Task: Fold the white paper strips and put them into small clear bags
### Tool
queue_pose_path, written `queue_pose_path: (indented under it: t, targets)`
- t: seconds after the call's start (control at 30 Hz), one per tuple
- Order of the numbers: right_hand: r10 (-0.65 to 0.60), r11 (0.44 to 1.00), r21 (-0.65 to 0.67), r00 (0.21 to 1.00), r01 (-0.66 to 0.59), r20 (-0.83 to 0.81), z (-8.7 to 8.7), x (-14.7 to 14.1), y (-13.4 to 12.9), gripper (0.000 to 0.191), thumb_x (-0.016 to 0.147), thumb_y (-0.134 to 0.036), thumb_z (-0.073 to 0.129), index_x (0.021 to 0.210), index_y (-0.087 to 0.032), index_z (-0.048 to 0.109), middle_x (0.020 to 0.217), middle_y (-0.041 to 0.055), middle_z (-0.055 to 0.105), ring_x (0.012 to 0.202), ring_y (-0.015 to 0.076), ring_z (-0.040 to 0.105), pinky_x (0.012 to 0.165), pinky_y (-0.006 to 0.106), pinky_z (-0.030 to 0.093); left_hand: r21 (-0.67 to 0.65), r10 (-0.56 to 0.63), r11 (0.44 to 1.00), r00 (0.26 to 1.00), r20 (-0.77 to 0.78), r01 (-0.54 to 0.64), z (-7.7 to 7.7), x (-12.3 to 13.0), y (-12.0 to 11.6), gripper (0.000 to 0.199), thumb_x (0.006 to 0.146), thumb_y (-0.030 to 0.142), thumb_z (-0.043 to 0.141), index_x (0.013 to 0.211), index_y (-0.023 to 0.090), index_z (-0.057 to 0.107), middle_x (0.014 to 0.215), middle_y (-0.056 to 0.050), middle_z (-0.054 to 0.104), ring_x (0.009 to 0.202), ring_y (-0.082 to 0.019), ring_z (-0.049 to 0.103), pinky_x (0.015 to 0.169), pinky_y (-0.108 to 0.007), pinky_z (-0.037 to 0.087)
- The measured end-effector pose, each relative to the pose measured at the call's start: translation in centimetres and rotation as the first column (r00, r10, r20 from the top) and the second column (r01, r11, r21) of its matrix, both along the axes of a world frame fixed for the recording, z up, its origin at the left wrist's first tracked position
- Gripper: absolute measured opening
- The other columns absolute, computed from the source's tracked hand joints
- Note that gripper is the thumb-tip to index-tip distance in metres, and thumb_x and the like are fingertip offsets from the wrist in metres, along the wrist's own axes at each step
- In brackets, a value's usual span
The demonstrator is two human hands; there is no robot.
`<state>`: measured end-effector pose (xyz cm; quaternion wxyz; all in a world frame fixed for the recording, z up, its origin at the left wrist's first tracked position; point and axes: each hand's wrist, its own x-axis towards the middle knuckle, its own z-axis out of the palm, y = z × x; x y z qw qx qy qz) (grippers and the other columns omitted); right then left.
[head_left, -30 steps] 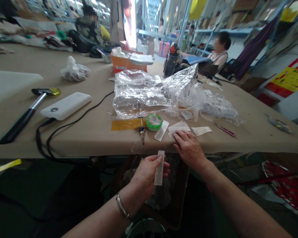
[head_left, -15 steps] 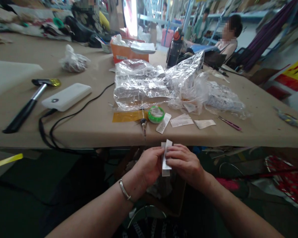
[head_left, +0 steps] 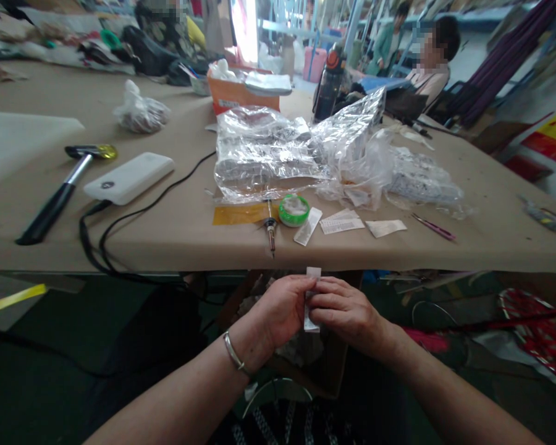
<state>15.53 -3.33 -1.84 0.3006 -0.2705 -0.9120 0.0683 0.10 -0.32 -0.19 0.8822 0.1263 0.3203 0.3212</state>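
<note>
Between my two hands, just below the table's front edge, are thin white strips (head_left: 312,324), now lined up as one narrow piece. My left hand (head_left: 285,309) pinches them from the left, thumb near the top. The fingers of my right hand (head_left: 345,309) are pressed on them from the right and hide their middle. On the table beyond lie a pale strip (head_left: 308,226), white labels (head_left: 341,222), a cut white piece (head_left: 386,228), a green round container (head_left: 293,211) and a pen-like tool with a metal tip (head_left: 271,235).
Clear plastic bags (head_left: 266,154) lie behind the labels. Tweezers (head_left: 434,227) are to the right. A white power bank (head_left: 130,178) with black cables and a hammer (head_left: 60,198) lie left. An orange box (head_left: 241,96) and a bottle (head_left: 328,83) stand behind. People are in the background.
The upper strip, tilted across the other before, now lies in line with it. My right fingers have moved closer to my left thumb. The view has shifted slightly.
</note>
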Motion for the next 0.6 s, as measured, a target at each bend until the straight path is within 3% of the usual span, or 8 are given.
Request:
queue_pose_path:
  t: [0.17, 0.27, 0.33, 0.4, 0.43, 0.47, 0.6]
  targets:
    - [-0.004, 1.000, 0.026, 1.000, 0.005, -0.022, 0.3, 0.1, -0.5, 0.016, 0.092, -0.015, 0.050, 0.105, -0.016, 0.059, 0.104, 0.0056, 0.066, 0.114, 0.0187, 0.052, 0.102, 0.039, 0.040, -0.036, 0.038, 0.998, 0.996, -0.083, -0.041, -0.1, 0.1, -0.2, 0.012, 0.080, 0.004, 0.050, 0.073, 0.006, 0.059, 0.067, -0.008, 0.061, 0.051, -0.010, 0.055, 0.044, -0.018, 0.041]
    - [-0.178, 0.983, 0.027, 0.981, 0.181, -0.083, 1.0, 2.1, 0.4, 0.029, 0.092, -0.023, 0.050, 0.120, -0.015, 0.051, 0.114, 0.0095, 0.062, 0.119, 0.0218, 0.048, 0.100, 0.041, 0.043, -0.044, 0.020, 0.999, 0.986, -0.167, -0.028, -0.1, -0.1, -0.1, 0.010, 0.083, 0.010, 0.051, 0.085, 0.006, 0.060, 0.074, -0.011, 0.065, 0.059, -0.016, 0.061, 0.054, -0.025, 0.050]
    - [-0.451, 0.888, 0.060, 0.889, 0.456, -0.086, 1.3, 4.6, 1.7, 0.036, 0.093, -0.027, 0.048, 0.127, -0.015, 0.046, 0.123, 0.0124, 0.055, 0.126, 0.0262, 0.040, 0.102, 0.047, 0.039, -0.040, -0.036, 0.999, 0.977, -0.211, 0.028, -0.2, -0.2, 0.0, 0.014, 0.085, 0.016, 0.053, 0.093, 0.006, 0.059, 0.080, -0.014, 0.067, 0.064, -0.021, 0.064, 0.061, -0.032, 0.053]
    - [-0.703, 0.703, 0.116, 0.710, 0.701, -0.029, 1.3, 7.3, 2.9, 0.047, 0.092, -0.035, 0.050, 0.131, -0.011, 0.043, 0.132, 0.0174, 0.047, 0.129, 0.0323, 0.033, 0.103, 0.053, 0.035, -0.037, -0.063, 0.998, 0.967, -0.248, 0.056, -0.3, -0.2, -0.1, 0.017, 0.085, 0.018, 0.055, 0.096, 0.006, 0.057, 0.082, -0.016, 0.067, 0.067, -0.023, 0.065, 0.064, -0.034, 0.053]
    - [-0.776, 0.627, 0.144, 0.630, 0.766, 0.029, 1.0, 8.5, 3.4, 0.054, 0.090, -0.039, 0.053, 0.132, -0.009, 0.042, 0.134, 0.0194, 0.044, 0.129, 0.0352, 0.032, 0.103, 0.055, 0.035, -0.035, -0.058, 0.998, 0.964, -0.259, 0.050, -0.5, -0.2, -0.2, 0.018, 0.084, 0.019, 0.056, 0.096, 0.006, 0.057, 0.082, -0.016, 0.067, 0.066, -0.023, 0.065, 0.064, -0.034, 0.053]
    - [-0.810, 0.586, 0.165, 0.578, 0.793, 0.101, 0.7, 9.5, 3.8, 0.058, 0.088, -0.042, 0.055, 0.132, -0.007, 0.042, 0.134, 0.0205, 0.044, 0.128, 0.0370, 0.033, 0.101, 0.056, 0.036, -0.037, -0.059, 0.998, 0.963, -0.263, 0.051, -0.8, -0.2, -0.4, 0.019, 0.083, 0.020, 0.058, 0.096, 0.006, 0.057, 0.082, -0.016, 0.068, 0.067, -0.023, 0.065, 0.064, -0.034, 0.052]
    - [-0.797, 0.602, 0.249, 0.550, 0.759, 0.249, -1.2, 11.8, 4.6, 0.047, 0.091, -0.033, 0.051, 0.133, -0.013, 0.044, 0.135, 0.0126, 0.046, 0.125, 0.0318, 0.039, 0.101, 0.050, 0.039, -0.026, -0.093, 0.996, 0.969, -0.228, 0.090, -2.8, -0.2, 0.1, 0.020, 0.081, 0.023, 0.063, 0.089, 0.006, 0.059, 0.077, -0.017, 0.068, 0.065, -0.025, 0.065, 0.067, -0.035, 0.051]
